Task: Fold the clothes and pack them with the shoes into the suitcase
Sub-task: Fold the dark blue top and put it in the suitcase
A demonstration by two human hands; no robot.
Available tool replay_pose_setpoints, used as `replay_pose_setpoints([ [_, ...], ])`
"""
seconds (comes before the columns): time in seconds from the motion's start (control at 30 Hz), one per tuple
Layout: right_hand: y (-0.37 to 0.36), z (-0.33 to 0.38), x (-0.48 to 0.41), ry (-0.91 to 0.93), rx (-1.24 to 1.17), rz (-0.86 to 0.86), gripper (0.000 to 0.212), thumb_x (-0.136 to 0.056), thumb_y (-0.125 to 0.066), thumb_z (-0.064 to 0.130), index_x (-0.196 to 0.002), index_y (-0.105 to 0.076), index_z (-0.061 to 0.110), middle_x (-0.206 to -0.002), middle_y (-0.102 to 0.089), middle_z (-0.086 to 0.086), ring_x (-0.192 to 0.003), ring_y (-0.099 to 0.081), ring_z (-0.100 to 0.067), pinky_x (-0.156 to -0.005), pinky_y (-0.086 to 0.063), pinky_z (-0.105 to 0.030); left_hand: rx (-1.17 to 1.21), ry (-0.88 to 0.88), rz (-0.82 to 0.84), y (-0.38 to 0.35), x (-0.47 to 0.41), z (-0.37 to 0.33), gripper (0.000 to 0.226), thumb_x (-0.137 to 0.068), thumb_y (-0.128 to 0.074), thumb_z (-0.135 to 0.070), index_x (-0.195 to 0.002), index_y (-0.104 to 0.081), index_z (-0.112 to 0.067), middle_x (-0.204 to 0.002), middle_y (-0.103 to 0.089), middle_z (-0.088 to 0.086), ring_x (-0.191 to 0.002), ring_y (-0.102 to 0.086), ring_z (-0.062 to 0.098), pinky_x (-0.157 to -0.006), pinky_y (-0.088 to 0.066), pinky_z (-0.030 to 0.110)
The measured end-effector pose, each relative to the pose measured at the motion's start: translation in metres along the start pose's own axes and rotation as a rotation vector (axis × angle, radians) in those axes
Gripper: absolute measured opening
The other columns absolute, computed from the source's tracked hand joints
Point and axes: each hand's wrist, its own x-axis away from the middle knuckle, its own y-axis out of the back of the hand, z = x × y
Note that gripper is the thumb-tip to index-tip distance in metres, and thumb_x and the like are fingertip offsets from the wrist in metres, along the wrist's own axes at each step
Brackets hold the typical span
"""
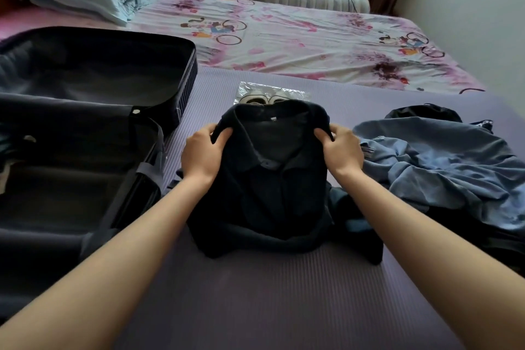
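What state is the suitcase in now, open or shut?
Open. The suitcase lies flat with its two halves spread apart, and the dark lining inside both halves shows.

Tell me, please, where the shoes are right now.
In the head view, the shoes lie in a clear plastic bag on the purple mat, just beyond the dark polo shirt and right of the open suitcase.

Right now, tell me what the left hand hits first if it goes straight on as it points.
Past the shirt it grips, the left hand would likely meet the bagged shoes on the mat just behind it, though depth is unclear.
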Motion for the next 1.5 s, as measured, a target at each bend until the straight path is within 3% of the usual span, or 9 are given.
replay_pose_setpoints([
  [0.37,-0.043,-0.042,-0.058,-0.173,0.171,0.091,0.039,-0.097,-0.045,0.043,-0.111,-0.062,0.01,-0.115,-0.064,-0.011,-0.109,-0.056,-0.031,-0.091,-0.039,-0.038,-0.238,-0.126,0.105,-0.05,-0.044,0.017,0.034,-0.093,-0.052,-0.038,-0.118,-0.058,-0.016,-0.12,-0.057,0.007,-0.115,-0.047,0.025,-0.097,-0.036,0.037],
  [0.53,-0.004,-0.057,0.016,0.238,-0.122,0.192,0.031,-0.091,-0.058,0.037,-0.112,-0.067,0.015,-0.114,-0.067,0.002,-0.111,-0.057,-0.012,-0.102,-0.04,-0.03,0.019,-0.371,0.382,-0.035,0.065,0.009,0.051,-0.083,-0.046,-0.057,-0.118,-0.062,-0.025,-0.116,-0.063,-0.011,-0.112,-0.051,0.004,-0.106,-0.034,0.031],
  [0.7,0.014,-0.082,0.067,0.561,0.2,0.404,0.033,-0.079,-0.061,0.038,-0.107,-0.068,0.022,-0.125,-0.061,0.01,-0.129,-0.045,-0.011,-0.115,-0.021,-0.033,-0.154,-0.401,0.499,-0.047,0.112,0.009,0.056,-0.082,-0.05,-0.057,-0.132,-0.049,-0.033,-0.107,-0.055,-0.018,-0.11,-0.047,0.0,-0.118,-0.015,0.036],
  [0.9,0.032,-0.038,0.089,0.706,0.1,0.124,0.017,-0.079,-0.068,0.034,-0.082,-0.07,0.017,-0.1,-0.071,0.008,-0.117,-0.057,-0.01,-0.118,-0.018,-0.036,-0.035,-0.408,0.247,0.003,0.097,-0.009,0.037,-0.081,-0.047,-0.052,-0.094,-0.072,-0.028,-0.081,-0.059,-0.014,-0.084,-0.055,0.01,-0.104,-0.033,0.028],
  [1.0,0.046,-0.002,0.112,0.766,0.065,0.032,0.02,-0.081,-0.067,0.036,-0.077,-0.068,0.016,-0.069,-0.06,0.014,-0.07,-0.058,0.0,-0.113,-0.031,-0.032,-0.005,-0.415,0.156,0.041,0.097,-0.018,0.034,-0.081,-0.05,-0.049,-0.094,-0.073,-0.028,-0.083,-0.059,-0.015,-0.089,-0.052,0.011,-0.093,-0.035,0.022],
  [1.17,0.042,0.037,0.161,0.55,0.003,0.047,0.019,-0.077,-0.071,0.039,-0.078,-0.056,0.027,-0.058,-0.043,0.018,-0.054,-0.043,0.001,-0.056,-0.041,-0.02,0.028,-0.404,0.152,0.074,0.111,-0.005,0.016,-0.078,-0.065,-0.042,-0.092,-0.07,-0.036,-0.087,-0.06,-0.016,-0.095,-0.051,0.009,-0.091,-0.037,0.016],
  [1.27,0.017,0.032,0.198,0.394,0.027,0.231,0.025,-0.076,-0.066,0.051,-0.085,-0.058,0.029,-0.079,-0.055,0.016,-0.07,-0.054,-0.003,-0.062,-0.046,-0.024,-0.143,-0.368,0.278,0.082,0.126,0.028,0.023,-0.079,-0.057,-0.037,-0.095,-0.064,-0.052,-0.093,-0.062,-0.015,-0.098,-0.048,0.004,-0.093,-0.036,0.014],
  [1.37,0.009,0.008,0.209,0.193,-0.176,0.245,0.015,-0.082,-0.068,0.042,-0.089,-0.067,0.027,-0.094,-0.06,0.017,-0.08,-0.06,-0.002,-0.072,-0.051,-0.026,-0.265,-0.404,0.473,0.072,0.151,0.061,0.078,-0.064,-0.055,-0.005,-0.12,-0.046,-0.059,-0.113,-0.062,-0.011,-0.118,-0.039,0.005,-0.103,-0.029,0.02],
  [1.5,0.025,-0.02,0.184,-0.088,-0.127,0.094,0.033,-0.079,-0.068,0.049,-0.103,-0.066,0.026,-0.1,-0.063,0.013,-0.094,-0.057,-0.006,-0.083,-0.048,-0.031,-0.101,-0.361,0.584,0.053,0.189,0.031,0.046,-0.078,-0.04,-0.043,-0.122,-0.047,-0.057,-0.127,-0.047,-0.028,-0.128,-0.034,-0.009,-0.109,-0.021,0.012],
])
